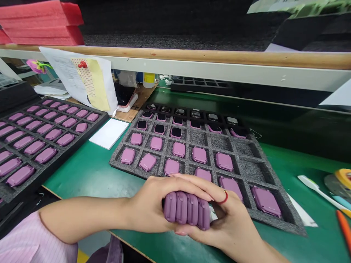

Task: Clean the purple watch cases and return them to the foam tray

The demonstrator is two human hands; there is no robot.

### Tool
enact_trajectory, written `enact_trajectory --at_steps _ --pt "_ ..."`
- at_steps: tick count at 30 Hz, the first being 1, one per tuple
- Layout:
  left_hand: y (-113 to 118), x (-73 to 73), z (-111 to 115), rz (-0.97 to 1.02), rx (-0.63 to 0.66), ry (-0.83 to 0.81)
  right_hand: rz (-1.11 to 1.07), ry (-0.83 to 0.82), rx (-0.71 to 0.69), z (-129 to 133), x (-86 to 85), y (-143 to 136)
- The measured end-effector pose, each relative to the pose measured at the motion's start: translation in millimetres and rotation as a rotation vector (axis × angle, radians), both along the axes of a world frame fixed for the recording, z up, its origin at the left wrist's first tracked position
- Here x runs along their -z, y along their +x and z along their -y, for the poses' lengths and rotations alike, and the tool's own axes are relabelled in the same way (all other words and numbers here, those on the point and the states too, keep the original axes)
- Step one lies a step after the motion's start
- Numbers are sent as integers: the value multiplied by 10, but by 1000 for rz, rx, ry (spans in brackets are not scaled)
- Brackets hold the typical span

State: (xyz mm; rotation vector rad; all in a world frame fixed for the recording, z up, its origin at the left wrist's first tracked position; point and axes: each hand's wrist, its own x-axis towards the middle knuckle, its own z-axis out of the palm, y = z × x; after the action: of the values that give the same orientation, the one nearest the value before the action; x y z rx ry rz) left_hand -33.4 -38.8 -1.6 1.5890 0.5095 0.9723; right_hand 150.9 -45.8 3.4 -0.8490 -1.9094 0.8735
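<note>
A row of several purple watch cases (186,210), pressed side by side, sits between my two hands at the front of the table. My left hand (153,204) wraps the row from the left, its fingers over the top. From the right, my right hand (229,215) closes round the other end, a red ring on one finger. Something white shows inside the right palm, too covered to name. Just beyond the hands lies a grey foam tray (251,171), with purple cases such as this one (266,201) in its near compartments and dark-screened watches (176,132) farther back.
Another foam tray (90,135) of purple cases lies left. A white paper pad (109,133) lies between the trays. A toothbrush (318,188), a tape roll (344,179) and an orange tool (344,228) lie right. A shelf edge (192,60) crosses above.
</note>
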Motion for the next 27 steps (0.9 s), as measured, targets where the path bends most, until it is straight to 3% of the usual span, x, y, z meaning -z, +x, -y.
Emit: enact_trajectory --at_steps 7,17,27 --pt "1 11 1 -20 22 -51 -17 8 14 -2 5 13" --pt "33 23 -67 93 21 -49 0 -171 50 -58 22 -7" --pt "26 54 -152 3 -43 14 -79 -339 53 -92 26 -71"
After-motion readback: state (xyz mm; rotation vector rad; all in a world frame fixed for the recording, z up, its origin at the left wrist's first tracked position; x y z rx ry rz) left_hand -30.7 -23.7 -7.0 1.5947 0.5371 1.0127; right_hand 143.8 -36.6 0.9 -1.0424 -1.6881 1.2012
